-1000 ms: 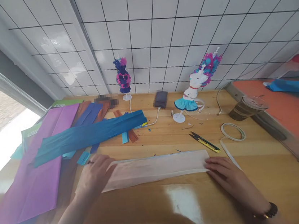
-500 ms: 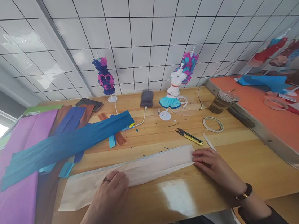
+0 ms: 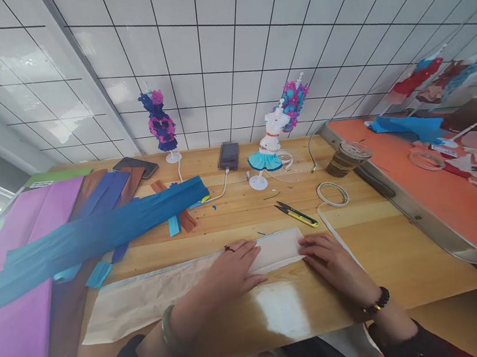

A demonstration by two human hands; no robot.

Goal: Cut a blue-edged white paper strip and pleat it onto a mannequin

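White strip now has the left hand nearer the right hand.

The long paper strip is creamy white, with a thin pale blue line along its far edge. A wider strip is deep blue, and the large sheet under it is plain bright purple. A small scrap is turquoise. The snips are black and yellow, the tape roll off-white, and the cup dark brown. One little dress mixes navy and pink; a turquoise skirt has a dark hem. The wall is white, crossed by a dark grid. The table is honey-coloured with wood grain, the neighbouring surface orange.
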